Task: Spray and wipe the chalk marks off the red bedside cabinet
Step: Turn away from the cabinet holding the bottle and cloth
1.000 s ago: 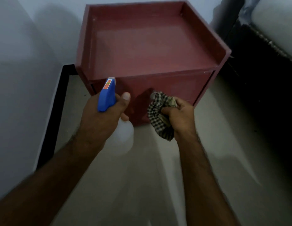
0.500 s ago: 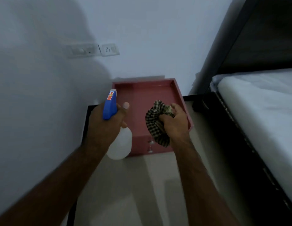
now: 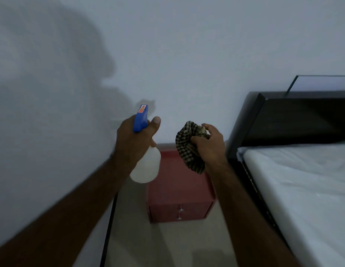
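Your left hand grips spray bottle; right hand clutches checked cloth; red cabinet at 6 o'clock.

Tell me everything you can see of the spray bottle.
The spray bottle has a whitish translucent plastic body and a blue trigger head bearing a red-orange label. The left hand grips its neck, thumb raised beside the head. It hangs nearly upright in the air, nozzle toward the wall, clear of the red cabinet below. Fill level cannot be told.
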The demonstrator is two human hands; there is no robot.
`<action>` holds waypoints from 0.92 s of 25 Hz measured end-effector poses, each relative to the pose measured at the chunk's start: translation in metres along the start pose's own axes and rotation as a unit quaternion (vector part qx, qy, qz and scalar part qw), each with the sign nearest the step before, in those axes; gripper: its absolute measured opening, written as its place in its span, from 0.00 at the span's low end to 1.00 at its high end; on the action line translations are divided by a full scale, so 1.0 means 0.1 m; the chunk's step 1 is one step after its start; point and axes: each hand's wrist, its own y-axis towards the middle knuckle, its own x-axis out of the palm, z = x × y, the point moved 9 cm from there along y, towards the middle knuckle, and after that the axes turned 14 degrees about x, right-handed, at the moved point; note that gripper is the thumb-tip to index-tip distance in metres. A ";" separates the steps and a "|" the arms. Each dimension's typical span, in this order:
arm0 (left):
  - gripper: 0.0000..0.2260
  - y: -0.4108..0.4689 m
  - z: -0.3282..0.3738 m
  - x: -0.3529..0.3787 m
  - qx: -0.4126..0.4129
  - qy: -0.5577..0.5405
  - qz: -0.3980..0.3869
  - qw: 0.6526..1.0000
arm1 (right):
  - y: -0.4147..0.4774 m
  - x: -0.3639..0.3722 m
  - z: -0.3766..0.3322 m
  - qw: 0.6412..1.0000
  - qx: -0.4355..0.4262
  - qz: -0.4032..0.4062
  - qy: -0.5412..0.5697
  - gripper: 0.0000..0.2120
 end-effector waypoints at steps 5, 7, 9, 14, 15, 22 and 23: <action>0.21 0.47 1.00 -0.44 0.021 -0.013 0.036 0.999 | -0.32 -0.21 -1.28 0.998 -0.060 0.012 0.023 0.21; 0.17 0.60 1.28 -0.59 0.011 -0.023 0.050 0.998 | -0.47 -0.26 -1.72 0.996 -0.087 0.015 0.013 0.15; 0.13 0.70 1.56 -0.73 0.008 -0.038 0.056 0.998 | -0.66 -0.33 -2.09 0.993 -0.114 0.019 0.015 0.13; 0.23 0.83 2.00 -1.04 0.006 -0.050 0.065 0.997 | -1.07 -0.44 -2.60 0.988 -0.144 0.034 0.037 0.21; 0.24 0.85 2.05 -1.09 0.006 -0.047 0.068 0.997 | -1.14 -0.46 -2.66 0.988 -0.148 0.035 0.041 0.21; 0.20 0.94 2.52 -1.28 0.054 -0.054 0.071 0.995 | -1.43 -0.66 -3.04 0.981 -0.175 0.047 0.071 0.18; 0.18 0.96 2.57 -1.28 0.061 -0.054 0.070 0.994 | -1.43 -0.68 -3.07 0.980 -0.178 0.048 0.074 0.18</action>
